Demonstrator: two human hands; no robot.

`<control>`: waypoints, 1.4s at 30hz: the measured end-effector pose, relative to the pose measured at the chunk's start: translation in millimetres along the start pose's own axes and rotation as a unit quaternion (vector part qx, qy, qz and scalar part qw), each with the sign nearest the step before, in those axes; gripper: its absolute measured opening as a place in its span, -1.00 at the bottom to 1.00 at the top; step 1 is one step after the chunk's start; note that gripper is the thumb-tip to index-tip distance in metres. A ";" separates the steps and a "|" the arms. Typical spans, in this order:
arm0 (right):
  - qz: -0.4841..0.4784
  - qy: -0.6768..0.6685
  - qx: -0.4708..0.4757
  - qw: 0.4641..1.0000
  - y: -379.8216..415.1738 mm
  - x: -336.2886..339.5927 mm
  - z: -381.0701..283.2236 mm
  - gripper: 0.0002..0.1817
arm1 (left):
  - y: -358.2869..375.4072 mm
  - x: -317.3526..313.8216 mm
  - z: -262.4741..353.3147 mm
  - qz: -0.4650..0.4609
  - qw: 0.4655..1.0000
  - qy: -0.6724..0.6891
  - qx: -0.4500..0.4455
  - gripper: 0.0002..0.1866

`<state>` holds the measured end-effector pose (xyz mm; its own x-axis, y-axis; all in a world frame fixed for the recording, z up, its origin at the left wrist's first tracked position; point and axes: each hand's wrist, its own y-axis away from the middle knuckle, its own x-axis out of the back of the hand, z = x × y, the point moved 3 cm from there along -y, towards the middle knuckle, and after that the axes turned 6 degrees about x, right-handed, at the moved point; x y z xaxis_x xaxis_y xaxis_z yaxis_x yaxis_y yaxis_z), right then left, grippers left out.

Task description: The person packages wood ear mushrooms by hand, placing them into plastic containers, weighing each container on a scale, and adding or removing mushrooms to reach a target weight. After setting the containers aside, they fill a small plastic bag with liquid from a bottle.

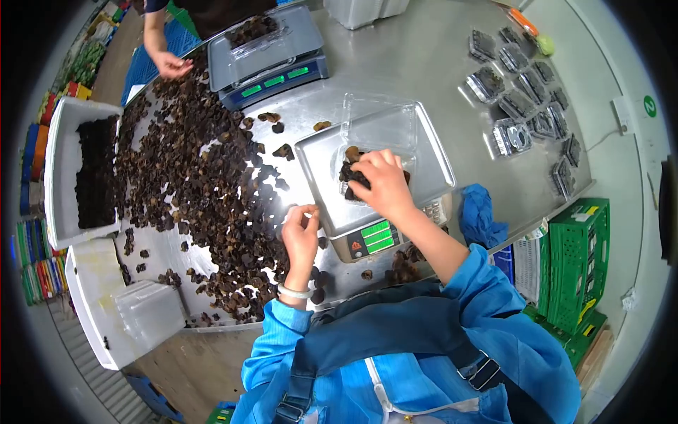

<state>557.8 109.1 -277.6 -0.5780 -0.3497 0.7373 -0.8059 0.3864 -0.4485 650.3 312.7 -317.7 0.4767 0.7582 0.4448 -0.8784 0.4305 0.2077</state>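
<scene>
The right hand's [385,185] grip, half-open, touches dark pieces [352,173] on the scale [321,180]; the left hand's [301,233], beside it, curls, closure unclear. Right of the scale, a sign [650,107] reads "2".

A clear plastic clamshell box [397,147] lies open on the metal tray of a digital scale [321,169], its see-through lid laid back toward 12 o'clock. Dark brown, crinkled pieces [351,174] fill its base, partly hidden under the right hand [381,185], with one lighter brown piece near 11 o'clock. The scale's green displays glow at 6 o'clock. From the scale toward 9 o'clock spreads a loose heap of similar pieces [205,162], nearest the left hand [301,237].
</scene>
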 end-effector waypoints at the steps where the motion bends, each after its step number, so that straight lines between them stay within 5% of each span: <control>1: -0.008 0.065 0.041 0.997 -4.7 -7.0 -9.6 -0.83 | 2.4 -2.6 0.8 -0.001 0.999 -0.025 -0.023 -0.90; 4: -0.094 0.188 0.106 0.972 -8.0 -45.7 -5.7 -0.87 | 10.6 -5.2 5.4 -0.035 0.994 -0.005 -0.100 -0.92; 6: -0.058 0.154 0.080 0.983 -20.0 -32.0 -9.1 -0.83 | 11.1 11.6 4.9 -0.050 0.997 0.011 -0.051 -0.92; 10: 0.000 -0.109 0.003 0.994 -19.7 15.9 -19.7 -0.73 | -11.8 85.4 -75.2 0.138 0.989 -0.049 -0.024 -0.88; 12: -0.102 -0.203 -0.010 0.974 4.7 36.3 -25.2 -0.74 | -16.9 134.1 -109.9 0.242 0.967 -0.079 -0.002 -0.88; 14: -0.226 -0.147 0.074 0.960 45.6 49.2 -29.3 -0.73 | -22.1 173.0 -145.0 0.296 0.941 -0.166 0.004 -0.88; 16: -0.413 -0.095 0.078 0.902 89.1 47.7 -22.3 -0.65 | -21.6 183.4 -115.8 0.238 0.952 -0.188 -0.029 -0.88; 20: -0.450 -0.058 0.114 0.884 138.6 43.1 -36.2 -0.50 | -34.2 141.5 -98.5 0.090 0.926 -0.331 -0.159 -0.73; 22: -0.443 -0.128 0.090 0.883 158.9 30.9 -43.0 -0.45 | -43.4 127.4 -123.4 0.011 0.899 -0.428 -0.097 -0.66; 26: -0.448 -0.109 0.092 0.882 161.5 23.0 -53.8 -0.57 | -61.5 123.2 -121.5 0.092 0.975 -0.201 -0.038 -0.80; 30: -0.417 -0.056 0.121 0.899 159.3 18.7 -47.0 -0.70 | -50.3 84.6 -15.2 -0.003 0.999 0.022 0.027 -0.82; 32: -0.406 -0.042 0.127 0.904 156.8 16.1 -43.4 -0.73 | -39.4 42.7 34.5 -0.085 0.985 0.149 -0.008 -0.80; 36: -0.384 -0.043 0.118 0.915 143.9 22.2 -46.6 -0.73 | -33.1 -46.6 76.0 -0.171 0.969 0.133 -0.115 -0.80; 38: -0.382 -0.045 0.103 0.917 145.0 27.2 -45.4 -0.71 | -30.8 -72.6 80.4 -0.098 0.952 -0.054 -0.285 -0.76; 42: -0.372 -0.050 0.105 0.921 158.0 28.6 -35.9 -0.59 | -18.7 -48.5 79.6 -0.047 0.964 -0.051 -0.256 -0.73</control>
<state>418.5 190.8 -309.3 0.1444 -0.5323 0.8342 -0.9845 -0.1620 0.0671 640.9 228.9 -273.8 0.5254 0.6627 0.5337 -0.6870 0.7004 -0.1934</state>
